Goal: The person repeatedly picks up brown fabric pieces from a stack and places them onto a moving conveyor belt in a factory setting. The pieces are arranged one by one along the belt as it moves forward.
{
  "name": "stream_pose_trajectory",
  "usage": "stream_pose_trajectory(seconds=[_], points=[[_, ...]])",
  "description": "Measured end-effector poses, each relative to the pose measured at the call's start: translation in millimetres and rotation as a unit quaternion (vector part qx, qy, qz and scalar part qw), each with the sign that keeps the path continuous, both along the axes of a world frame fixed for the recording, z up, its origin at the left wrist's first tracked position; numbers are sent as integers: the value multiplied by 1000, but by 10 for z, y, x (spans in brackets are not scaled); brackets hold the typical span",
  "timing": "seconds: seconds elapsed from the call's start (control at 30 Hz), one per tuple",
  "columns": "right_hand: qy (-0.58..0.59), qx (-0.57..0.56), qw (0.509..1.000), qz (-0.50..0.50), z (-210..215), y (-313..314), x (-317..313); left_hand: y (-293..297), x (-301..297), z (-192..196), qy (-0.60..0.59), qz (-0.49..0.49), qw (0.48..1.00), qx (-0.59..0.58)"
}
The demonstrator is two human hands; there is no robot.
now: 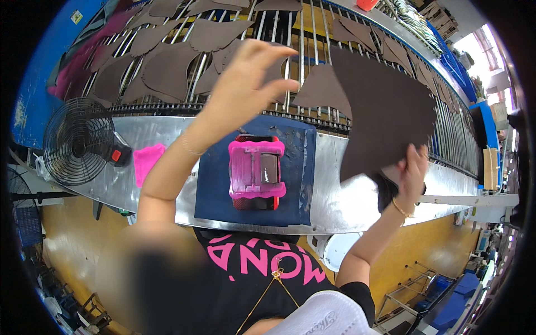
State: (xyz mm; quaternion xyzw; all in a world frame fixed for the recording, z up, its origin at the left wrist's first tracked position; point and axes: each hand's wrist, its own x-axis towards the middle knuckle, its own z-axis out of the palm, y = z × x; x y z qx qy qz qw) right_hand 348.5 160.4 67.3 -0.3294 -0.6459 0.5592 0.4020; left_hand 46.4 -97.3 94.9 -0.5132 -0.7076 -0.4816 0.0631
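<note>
My right hand [412, 170] pinches the lower right edge of a large dark brown cut panel [385, 111] that looks like leather or synthetic sheet. The panel hangs over the front edge of a rack of metal rods. My left hand [252, 84] is raised to the left of it, thumb and fingers spread with nothing between them. Below my left hand, a pink-smeared box-shaped device [245, 167] with scalloped side plates and a grey roller [270, 168] stands on a dark blue mat [215, 192].
Several brown cut pieces [164, 72] lie across the rod rack [301, 33], beyond the metal worktable [329, 206]. A black wire-caged fan [78, 142] stands at the table's left, near a pink cloth [147, 162]. Beneath the table's right part is a round white stool [339, 251].
</note>
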Motion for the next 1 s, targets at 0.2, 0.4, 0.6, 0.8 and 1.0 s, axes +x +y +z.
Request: stream_pose_trajectory(seconds=[0.2, 0.4, 0.6, 0.8, 1.0], points=[[61, -144, 986, 50, -1086, 716, -1195, -787, -319, -257, -135, 88, 987, 2], [-14, -222, 975, 17, -1805, 1146, -1952, -1575, -368, -568, -182, 199, 962, -32], [-21, -165, 986, -32, -1787, 1006, -1886, -1773, -355, -659, -243, 234, 941, -37], [-47, 6, 993, -111, -1054, 846, -504, -1390, -351, -614, -262, 169, 950, -36], [-531, 236, 723, -373, -1013, 907, 1529, -1145, -314, -686, -284, 110, 951, -56]])
